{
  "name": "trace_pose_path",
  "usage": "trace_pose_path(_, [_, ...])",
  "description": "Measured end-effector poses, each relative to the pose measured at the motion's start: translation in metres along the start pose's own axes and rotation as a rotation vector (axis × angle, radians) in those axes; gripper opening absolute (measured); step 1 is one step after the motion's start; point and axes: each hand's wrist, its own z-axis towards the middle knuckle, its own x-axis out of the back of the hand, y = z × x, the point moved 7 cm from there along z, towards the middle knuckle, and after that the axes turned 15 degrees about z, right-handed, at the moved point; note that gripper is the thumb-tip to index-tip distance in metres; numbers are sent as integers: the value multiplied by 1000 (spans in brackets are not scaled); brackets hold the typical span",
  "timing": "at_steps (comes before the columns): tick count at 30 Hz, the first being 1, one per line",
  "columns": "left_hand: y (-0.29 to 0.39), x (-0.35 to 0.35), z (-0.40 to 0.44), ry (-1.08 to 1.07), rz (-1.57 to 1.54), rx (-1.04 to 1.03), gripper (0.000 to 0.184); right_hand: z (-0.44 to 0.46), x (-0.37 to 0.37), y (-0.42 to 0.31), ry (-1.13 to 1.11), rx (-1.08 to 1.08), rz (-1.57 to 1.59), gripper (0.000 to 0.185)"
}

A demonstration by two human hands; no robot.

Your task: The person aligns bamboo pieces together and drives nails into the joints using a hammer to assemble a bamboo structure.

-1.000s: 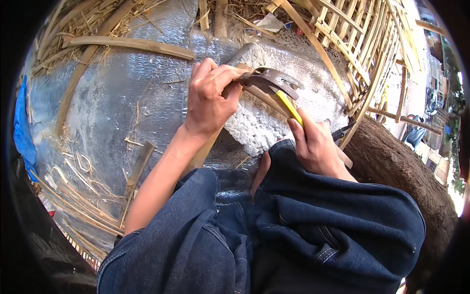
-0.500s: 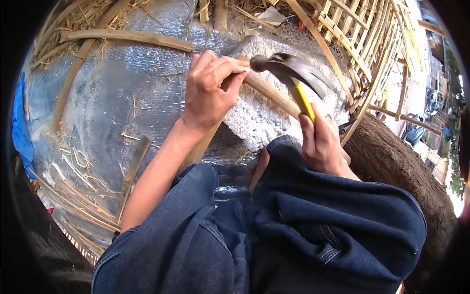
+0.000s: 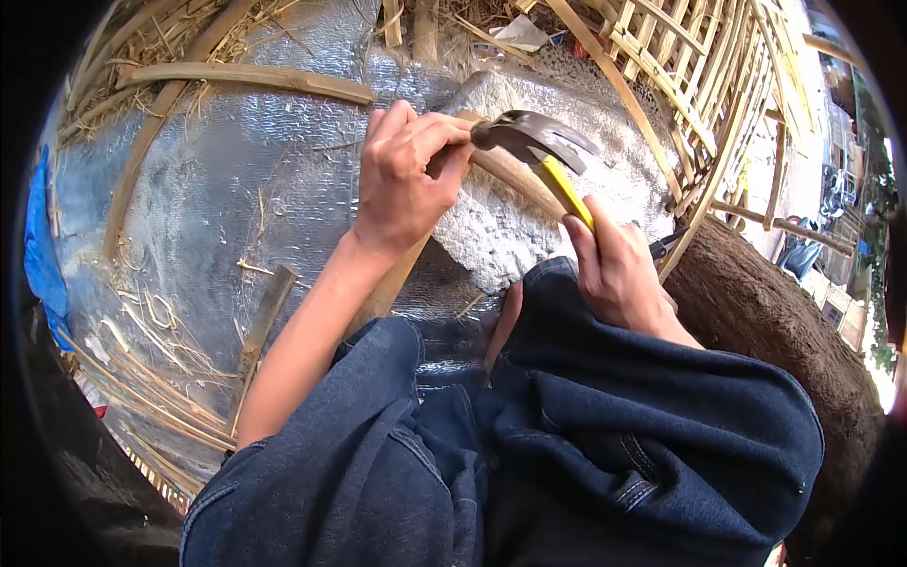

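My right hand (image 3: 624,281) grips the yellow handle of a claw hammer (image 3: 570,192). The hammer's dark head is at the fingertips of my left hand (image 3: 404,180), its claw pointing right. The left thumb and fingers are pinched together over the upper end of a wooden stick (image 3: 518,180); whatever small thing is between them is hidden. That stick slants down to the right above a rough grey concrete block (image 3: 491,241). A second wooden piece (image 3: 392,283) runs below my left wrist toward my knee.
A silvery foil sheet (image 3: 189,236) covers the ground. A curved wooden strip (image 3: 246,77) and thin split strips (image 3: 156,378) lie at left. A slatted lattice (image 3: 685,66) stands at upper right, near a thick brown log (image 3: 765,302). Blue plastic (image 3: 42,255) is at far left.
The hammer head has moved slightly left and down, onto the left fingertips, and is less blurred. My right hand shifted a little with it; my left hand stays nearly in place.
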Motion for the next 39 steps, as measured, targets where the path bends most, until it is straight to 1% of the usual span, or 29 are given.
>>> trace_pose_path(2, [0, 0, -1, -13, -12, 18, 10, -1, 3, -3, 22, 30, 14, 15])
trace_pose_path(4, [-2, -2, -3, -17, -4, 16, 10, -1, -1, 2, -25, -51, 75, 14])
trace_pose_path(5, [-3, -2, -2, -14, 6, 8, 10, 2, -5, 4, -45, -16, -23, 15])
trace_pose_path(7, [-1, 0, 1, -9, 2, 14, 10, -2, 1, -1, 18, -13, 137, 14])
trace_pose_path(8, [1, 1, -1, -20, -7, 25, 10, -3, 1, -1, 16, -20, 140, 14])
trace_pose_path(10, [-2, -1, -4, -31, 3, 24, 10, -1, -5, 2, -66, -74, 5, 14])
trace_pose_path(11, [-3, -3, -3, -36, 13, 17, 10, -1, -3, 1, -58, -73, 6, 14])
trace_pose_path(13, [-2, -1, 0, -14, 1, 25, 10, -1, 5, -4, -16, -40, 118, 14])
trace_pose_path(14, [0, 1, -1, -8, -21, 37, 10, -5, 11, -7, 14, -67, 178, 15])
trace_pose_path(17, [-1, -1, -2, -1, -28, 32, 10, -8, 34, -15, -38, -165, 141, 18])
trace_pose_path(18, [1, 0, -1, 6, -35, 10, 10, -11, 44, -21, -16, -151, 131, 19])
trace_pose_path(20, [2, 2, -1, -9, -27, 33, 9, -23, 65, -28, -10, -260, 119, 20])
trace_pose_path(21, [7, 4, -1, 1, -37, 10, 9, -33, 76, -29, -6, -308, 100, 21])
trace_pose_path(22, [7, 5, -2, -7, -28, 44, 10, -44, 88, -36, 17, -300, 99, 23])
trace_pose_path(24, [8, 8, -4, -32, -34, 95, 13, -66, 109, -51, 61, -354, 78, 24])
trace_pose_path(27, [9, 9, -3, -45, -47, 64, 13, -94, 126, -67, 104, -361, 35, 25])
trace_pose_path(29, [9, 10, -2, -58, -49, 45, 15, -104, 127, -74, 12, -440, -17, 27])
trace_pose_path(30, [8, 9, -1, -68, -38, 34, 16, -104, 122, -77, 17, -395, 4, 29])
trace_pose_path(31, [8, 10, -1, -75, -28, 22, 17, -103, 117, -78, -12, -434, -9, 33])
trace_pose_path(33, [8, 10, -1, -80, -36, 15, 17, -95, 103, -72, -82, -405, -37, 39])
trace_pose_path(35, [7, 7, -2, -89, -9, 0, 17, -81, 83, -66, -92, -374, -50, 44])
trace_pose_path(37, [12, 7, -3, -53, 3, -32, 16, -68, 61, -54, -59, -332, 6, 44])
trace_pose_path(39, [5, 2, -5, -49, -7, -1, 14, -54, 39, -44, 54, -199, 13, 48])
